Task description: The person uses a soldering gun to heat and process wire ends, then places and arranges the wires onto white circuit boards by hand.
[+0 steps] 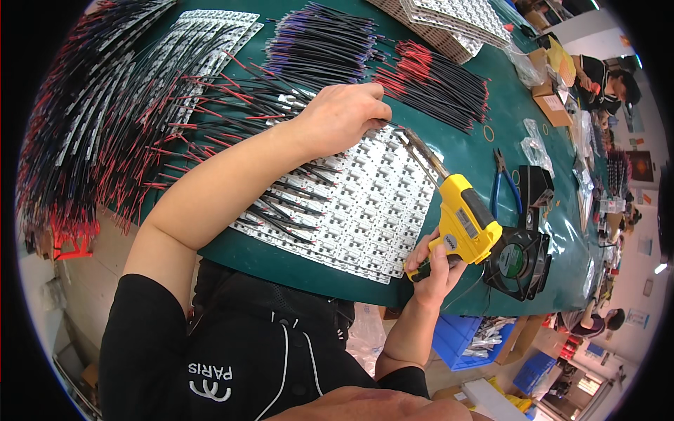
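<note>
My right hand (437,269) is wrapped around the grip of a yellow soldering gun (465,219), whose metal tip points up and to the left. My left hand (344,118) is closed in a pinch over the far part of a white circuit board panel (379,217). A short dark wire end pokes out of its fingertips, close to the soldering tip; the rest of that wire is hidden. Black and red wires (295,203) fan leftward from the panel's left part, under my left forearm.
Bundles of black wires with purple (319,42) and red (435,81) ends lie at the back. Wired panels (189,70) are heaped left. Blue-handled pliers (504,186) and a black fan (516,263) sit right. A blue crate (449,344) stands below the table edge; other people work farther right.
</note>
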Available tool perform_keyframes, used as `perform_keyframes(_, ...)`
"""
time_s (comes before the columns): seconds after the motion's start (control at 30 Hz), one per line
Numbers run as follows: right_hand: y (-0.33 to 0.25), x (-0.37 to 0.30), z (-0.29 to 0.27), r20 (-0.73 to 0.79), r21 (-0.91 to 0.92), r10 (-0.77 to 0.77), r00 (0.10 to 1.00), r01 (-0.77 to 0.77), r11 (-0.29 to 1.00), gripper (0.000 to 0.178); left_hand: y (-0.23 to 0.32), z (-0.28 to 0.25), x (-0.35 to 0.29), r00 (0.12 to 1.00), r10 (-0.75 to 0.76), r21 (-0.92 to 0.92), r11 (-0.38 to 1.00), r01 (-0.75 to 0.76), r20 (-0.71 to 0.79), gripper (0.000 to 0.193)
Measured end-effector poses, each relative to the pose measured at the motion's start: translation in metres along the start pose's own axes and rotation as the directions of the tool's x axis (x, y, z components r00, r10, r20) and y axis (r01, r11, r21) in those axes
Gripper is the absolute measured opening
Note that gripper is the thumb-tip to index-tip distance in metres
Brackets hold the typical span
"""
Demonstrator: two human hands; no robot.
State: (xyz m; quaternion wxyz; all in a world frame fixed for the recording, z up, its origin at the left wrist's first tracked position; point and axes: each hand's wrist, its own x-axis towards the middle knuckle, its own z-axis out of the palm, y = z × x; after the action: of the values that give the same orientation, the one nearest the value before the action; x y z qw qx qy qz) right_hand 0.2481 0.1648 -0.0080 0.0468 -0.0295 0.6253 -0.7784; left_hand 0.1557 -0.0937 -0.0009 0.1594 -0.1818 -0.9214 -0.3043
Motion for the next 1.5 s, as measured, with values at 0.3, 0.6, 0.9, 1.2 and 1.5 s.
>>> perform_keyframes(0.3, -0.003, 0.002, 0.004, 0.022, -0.098, 0.04, 0.999, -0.038, 0.995, 0.025, -0.001, 0.0, -0.001, 1.0, 0.002, 0.009, 1.0, -0.002, -0.009, 0.01)
perform_keyframes(0.6, -0.006, 0.005, 0.001, -0.008, 0.115, 0.036, 0.999, -0.035, 0.993, 0.038, 0.0, 0.001, -0.001, 1.0, -0.002, 0.006, 1.0, 0.002, -0.005, 0.01)
perform_keyframes(0.9, -0.008, 0.007, -0.001, -0.004, 0.211, 0.023, 1.0, -0.022, 0.977, 0.048, -0.001, 0.003, -0.003, 0.999, -0.042, -0.053, 0.998, 0.042, -0.004, 0.008)
perform_keyframes(1.2, -0.024, -0.003, 0.0, -0.069, 0.276, -0.075, 0.995, 0.091, 0.957, 0.049, -0.002, -0.041, 0.01, 0.881, -0.256, -0.293, 0.945, 0.142, -0.398, 0.013)
perform_keyframes(1.5, -0.022, -0.013, 0.029, -0.09, 0.129, -0.095, 0.991, 0.106, 0.986, 0.05, 0.012, -0.015, -0.006, 0.998, -0.059, 0.023, 0.998, 0.06, -0.037, 0.017)
